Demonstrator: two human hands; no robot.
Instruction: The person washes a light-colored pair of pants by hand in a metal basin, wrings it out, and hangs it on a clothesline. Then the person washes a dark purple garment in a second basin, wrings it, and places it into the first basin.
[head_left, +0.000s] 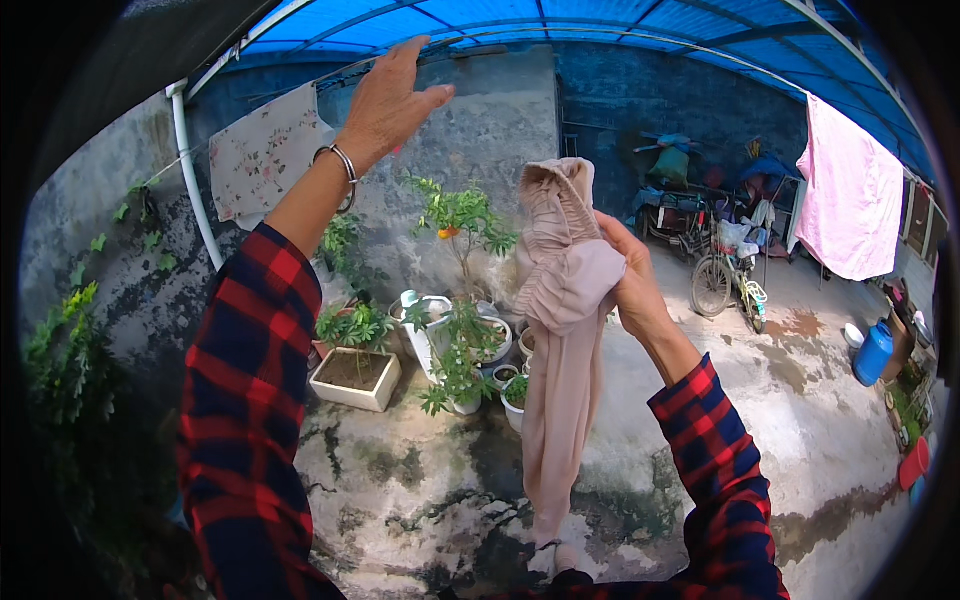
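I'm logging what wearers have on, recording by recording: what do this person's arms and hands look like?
Both the left sleeve and right sleeve are long, in red and dark navy plaid. The left hand and right hand are ungloved. A silver-coloured bangle circles the left wrist.

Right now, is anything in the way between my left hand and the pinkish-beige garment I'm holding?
Nothing visible is. Your left hand is raised, the garment is held in your right hand, and the leafy plant and grey wall showing between them appear to stand farther back.
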